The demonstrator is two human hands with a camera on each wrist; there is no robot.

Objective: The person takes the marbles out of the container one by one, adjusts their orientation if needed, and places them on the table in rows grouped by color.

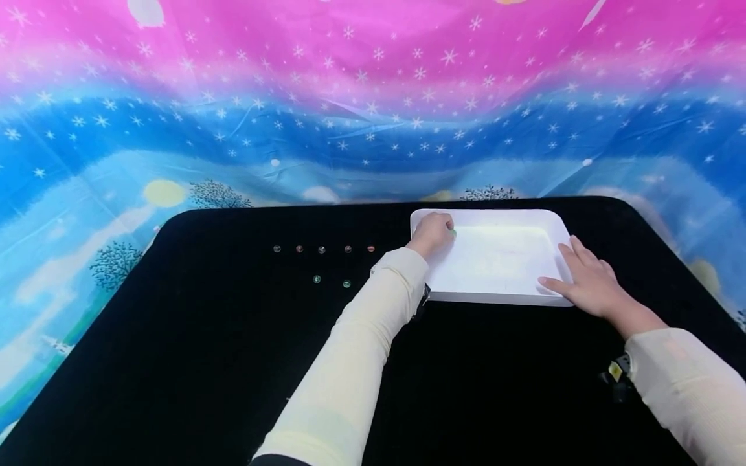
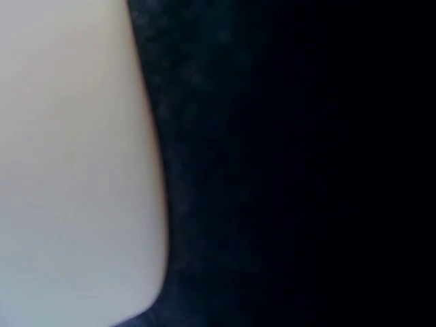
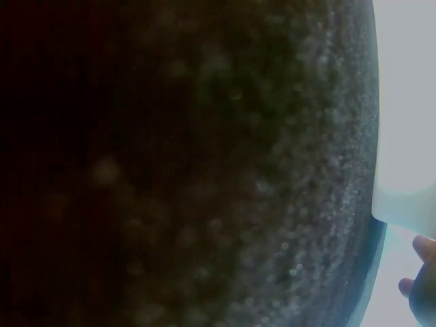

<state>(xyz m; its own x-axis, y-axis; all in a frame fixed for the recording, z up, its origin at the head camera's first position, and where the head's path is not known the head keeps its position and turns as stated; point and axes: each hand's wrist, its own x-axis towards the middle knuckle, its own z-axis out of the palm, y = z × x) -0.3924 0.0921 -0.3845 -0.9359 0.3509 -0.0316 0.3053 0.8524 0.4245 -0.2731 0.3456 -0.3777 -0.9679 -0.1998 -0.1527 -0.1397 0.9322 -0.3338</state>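
Observation:
In the head view a shallow white tray (image 1: 495, 259) lies on the black tabletop. My left hand (image 1: 432, 234) is over its left end, the fingertips pinching a small green marble (image 1: 453, 233) inside the rim; most of the marble is hidden. My right hand (image 1: 588, 278) rests on the tray's right edge with fingers spread and thumb over the front corner. Left of the tray lie several small glass marbles: a back row with an orange marble (image 1: 371, 248), and in front two green marbles (image 1: 346, 283). The right wrist view catches fingertips (image 3: 424, 248) beside the tray (image 3: 409, 102).
Black cloth (image 1: 204, 356) covers the table. A pink and blue snowflake-patterned curtain (image 1: 373, 129) hangs behind and along both sides. The left wrist view holds only the pale tray (image 2: 75, 163) and dark cloth, both blurred.

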